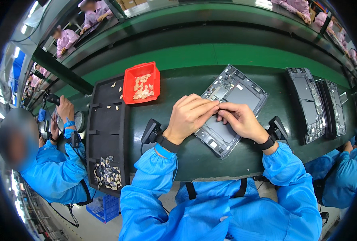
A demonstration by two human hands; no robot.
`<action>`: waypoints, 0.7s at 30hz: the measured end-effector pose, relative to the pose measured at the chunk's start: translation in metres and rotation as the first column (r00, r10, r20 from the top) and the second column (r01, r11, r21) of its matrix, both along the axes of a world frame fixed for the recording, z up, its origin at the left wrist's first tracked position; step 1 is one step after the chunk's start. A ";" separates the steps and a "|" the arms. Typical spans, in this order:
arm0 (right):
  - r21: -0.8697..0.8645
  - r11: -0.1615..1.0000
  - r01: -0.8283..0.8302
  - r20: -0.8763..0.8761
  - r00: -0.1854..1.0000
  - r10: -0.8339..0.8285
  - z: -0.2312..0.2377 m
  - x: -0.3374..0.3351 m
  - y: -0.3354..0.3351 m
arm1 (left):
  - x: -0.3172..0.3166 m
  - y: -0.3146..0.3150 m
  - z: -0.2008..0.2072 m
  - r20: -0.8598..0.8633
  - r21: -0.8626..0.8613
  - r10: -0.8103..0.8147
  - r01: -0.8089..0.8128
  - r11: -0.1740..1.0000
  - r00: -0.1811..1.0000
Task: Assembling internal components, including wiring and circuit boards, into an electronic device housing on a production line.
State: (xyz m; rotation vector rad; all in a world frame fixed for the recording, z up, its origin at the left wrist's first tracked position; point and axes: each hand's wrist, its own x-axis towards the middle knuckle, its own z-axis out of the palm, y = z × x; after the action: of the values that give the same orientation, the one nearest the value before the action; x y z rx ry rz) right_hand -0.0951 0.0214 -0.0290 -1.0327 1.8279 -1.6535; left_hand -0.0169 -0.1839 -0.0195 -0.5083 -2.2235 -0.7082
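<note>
Two bare hands, fingertips together over an opened flat device, centre of frame.
Left hand (192, 114) and right hand (241, 118) meet at the fingers; both grips drawn in to a pinch, but cannot tell whether anything small is between them. Opened device (249, 96) lies tilted on the green surface (178, 80), right of centre, beneath both hands; contact unclear. More opened devices (305, 106) at right of frame, side by side. Upper left of centre: red bin (154, 74) with pale flakes (143, 88), its left edge over a black tray (106, 116). Mixed pale and dark bits (107, 174) heaped in tray's near end, lower left.
</note>
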 end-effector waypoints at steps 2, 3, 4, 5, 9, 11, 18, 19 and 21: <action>0.012 1.000 -0.003 -0.005 1.000 0.004 -0.001 -0.001 0.002 | -0.002 0.000 0.002 -0.033 -0.065 0.012 -0.014 0.998 0.999; 0.028 1.000 0.004 -0.017 1.000 -0.003 -0.001 -0.002 0.002 | -0.001 0.000 0.003 -0.030 -0.066 0.020 -0.022 0.998 0.999; 0.026 1.000 -0.001 -0.030 1.000 0.002 0.000 -0.001 0.002 | 0.000 -0.001 0.005 -0.028 -0.105 0.032 -0.035 0.994 0.999; 0.025 1.000 -0.009 -0.031 0.999 0.010 -0.001 -0.001 0.001 | 0.001 -0.001 0.006 -0.028 -0.142 0.044 -0.048 0.989 0.999; 0.075 0.997 -0.015 -0.048 0.999 0.019 0.003 0.001 -0.002 | 0.003 -0.003 0.005 -0.032 -0.123 0.066 -0.069 0.990 0.997; 0.092 0.996 -0.018 -0.061 0.998 0.024 0.004 0.001 -0.004 | 0.005 -0.012 0.009 -0.057 -0.102 0.111 -0.117 0.988 0.992; -0.075 0.996 0.050 0.099 0.994 -0.042 -0.006 -0.001 -0.001 | 0.025 -0.095 0.023 0.037 0.205 0.671 -0.663 0.720 0.741; -0.083 0.994 0.064 0.083 0.995 -0.057 -0.003 0.000 -0.002 | 0.027 -0.113 0.013 0.026 0.129 0.761 -0.757 0.641 0.649; -0.111 0.991 0.079 0.092 0.993 -0.069 -0.003 -0.001 -0.001 | 0.021 -0.106 0.011 -0.116 0.106 0.815 -0.809 0.578 0.567</action>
State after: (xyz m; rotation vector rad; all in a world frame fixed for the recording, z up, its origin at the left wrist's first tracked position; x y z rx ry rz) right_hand -0.0960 0.0205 -0.0322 -0.9328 1.7513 -1.8366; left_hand 0.0043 -0.2899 -0.0084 0.4999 -1.9722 -0.1861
